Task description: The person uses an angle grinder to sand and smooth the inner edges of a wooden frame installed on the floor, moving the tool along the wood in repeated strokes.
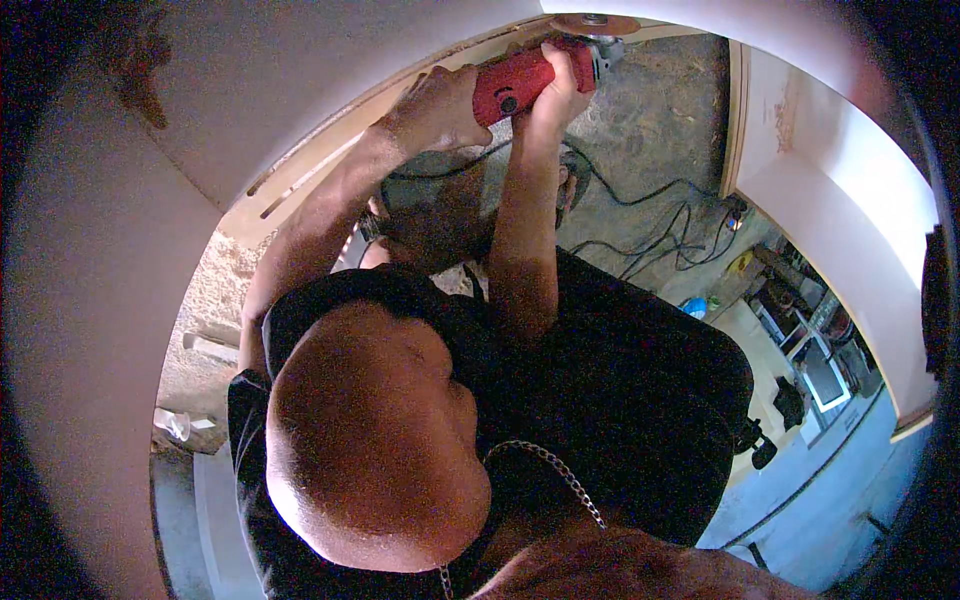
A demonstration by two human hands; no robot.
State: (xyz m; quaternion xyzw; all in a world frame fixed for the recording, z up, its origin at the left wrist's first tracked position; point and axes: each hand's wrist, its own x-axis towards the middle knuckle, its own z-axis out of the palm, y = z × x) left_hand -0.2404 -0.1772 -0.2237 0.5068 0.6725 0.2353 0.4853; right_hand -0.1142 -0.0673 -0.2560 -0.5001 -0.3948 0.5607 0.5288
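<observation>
Overhead, two hands, left hand (437,105) and right hand (556,92), clasp one red grinder (520,80).

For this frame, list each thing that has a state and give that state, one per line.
Red angle grinder: held up in both hands, disc at the curved panel edge; spinning or not, cannot tell.
Left hand: gripping the grinder's rear body.
Right hand: gripping near the head.
Sanding disc: mounted, facing up.
Black cables: loose on the floor.
</observation>
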